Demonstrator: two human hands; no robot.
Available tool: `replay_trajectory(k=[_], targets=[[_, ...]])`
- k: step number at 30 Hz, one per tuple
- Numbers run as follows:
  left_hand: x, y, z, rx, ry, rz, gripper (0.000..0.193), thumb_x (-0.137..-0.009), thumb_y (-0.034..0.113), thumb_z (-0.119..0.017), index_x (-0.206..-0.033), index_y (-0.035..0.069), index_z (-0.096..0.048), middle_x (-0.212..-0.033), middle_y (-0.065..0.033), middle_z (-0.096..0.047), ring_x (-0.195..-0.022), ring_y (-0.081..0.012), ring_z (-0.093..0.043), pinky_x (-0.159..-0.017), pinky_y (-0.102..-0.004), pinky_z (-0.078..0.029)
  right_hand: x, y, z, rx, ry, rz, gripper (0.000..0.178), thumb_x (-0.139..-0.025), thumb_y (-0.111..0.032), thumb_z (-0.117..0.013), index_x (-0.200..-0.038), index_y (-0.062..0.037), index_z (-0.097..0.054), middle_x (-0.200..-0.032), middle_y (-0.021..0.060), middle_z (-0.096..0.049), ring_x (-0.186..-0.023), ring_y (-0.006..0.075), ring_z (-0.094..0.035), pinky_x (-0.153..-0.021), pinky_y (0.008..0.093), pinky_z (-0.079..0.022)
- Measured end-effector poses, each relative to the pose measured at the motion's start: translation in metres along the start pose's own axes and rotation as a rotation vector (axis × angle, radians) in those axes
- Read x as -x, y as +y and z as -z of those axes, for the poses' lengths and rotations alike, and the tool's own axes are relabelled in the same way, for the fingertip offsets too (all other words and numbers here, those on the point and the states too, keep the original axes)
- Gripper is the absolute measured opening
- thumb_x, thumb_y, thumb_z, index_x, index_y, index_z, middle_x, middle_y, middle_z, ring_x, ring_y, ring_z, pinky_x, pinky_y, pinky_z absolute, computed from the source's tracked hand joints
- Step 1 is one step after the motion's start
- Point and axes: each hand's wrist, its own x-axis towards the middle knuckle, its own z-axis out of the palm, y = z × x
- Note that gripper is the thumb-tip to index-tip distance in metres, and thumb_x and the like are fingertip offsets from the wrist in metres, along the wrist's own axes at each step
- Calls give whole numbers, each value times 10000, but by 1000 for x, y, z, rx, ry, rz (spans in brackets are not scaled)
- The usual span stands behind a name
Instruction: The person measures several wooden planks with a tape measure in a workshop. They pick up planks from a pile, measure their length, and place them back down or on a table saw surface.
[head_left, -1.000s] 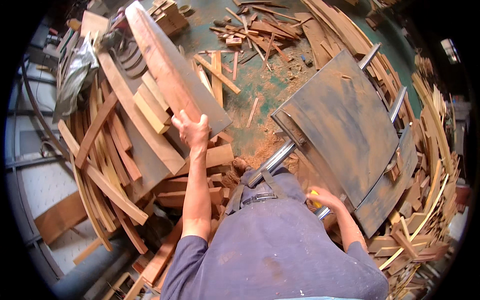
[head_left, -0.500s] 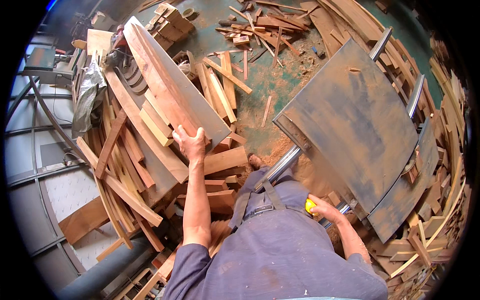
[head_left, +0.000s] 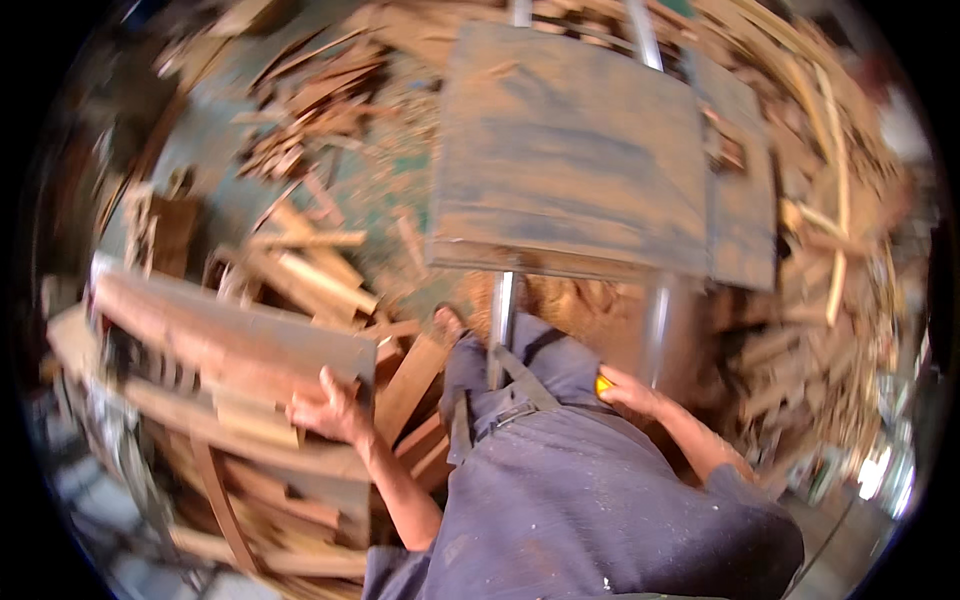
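A long reddish-brown wooden plank (head_left: pixel 215 335) lies on a grey board at the left. My left hand (head_left: pixel 338 410) is at the plank's near end, fingers curled at its edge and thumb sticking up. At my right thigh, my right hand (head_left: pixel 632 392) is closed round a small yellow tape measure (head_left: pixel 603 385), mostly covered by the fingers. Ahead of me stands a flat metal machine table (head_left: pixel 570 150), dusted with sawdust and carried on shiny rails.
Offcuts (head_left: pixel 310 280) and a scrap pile (head_left: pixel 320 95) cover the floor ahead to the left. Stacked timber (head_left: pixel 270 500) lies below the plank, with more wood pieces (head_left: pixel 800 370) on the right. A metal rail (head_left: pixel 502 325) reaches close to my legs.
My view has swung to the right, bringing the metal table to the middle and the plank lower left. The left hand stays by the plank's end; the right still grips the tape measure.
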Motion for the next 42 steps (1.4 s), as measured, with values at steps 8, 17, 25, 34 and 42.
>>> replay_trajectory(k=[8, 17, 25, 34, 42], targets=[[1, 1, 7, -66, -99, 23, 936, -903, 640, -675, -1411, -121, -478, -1409, -373, -368, -1267, -518, -460, -1042, -561, -441, 32, 39, -74, 21, 440, 140, 578, -887, -118, -605, -1434, 34, -500, -1410, 227, -588, -1286, 338, -576, -1060, 386, -456], [-7, 2, 9, -174, -139, 60, 868, -872, 593, -712, -1451, -21, -510, -1461, -359, -382, -1246, -510, -530, -973, -587, -500, 48, 99, -99, -168, 662, 149, 359, -820, -139, -610, -1143, 17, -639, -1088, 292, -665, -1047, 456, -654, -870, 498, -505], [-7, 4, 9, -299, -363, -97, 693, -874, 496, -730, -1302, -24, -565, -1287, -287, -558, -990, -418, -660, -813, -520, -577, 67, 158, -59, -95, 776, 218, 316, -889, -141, -581, -1160, 17, -624, -1126, 275, -658, -1091, 469, -616, -916, 492, -498], [-42, 21, 4, -311, -414, 36, 489, -899, 310, -773, -1180, -43, -583, -1114, -208, -634, -972, -403, -660, -855, -543, -569, 84, 230, -45, -178, 837, 137, 333, -896, -158, -587, -1188, 2, -608, -1182, 261, -645, -1111, 461, -607, -918, 494, -499], [194, 169, -97, -4, -313, -1149, 633, -909, 419, -758, -1309, -44, -596, -1235, -244, -621, -1163, -383, -566, -997, -634, -437, 106, 244, -61, -319, 891, 33, 275, -882, -176, -599, -1104, -19, -638, -1087, 250, -670, -1023, 440, -640, -863, 490, -519]])
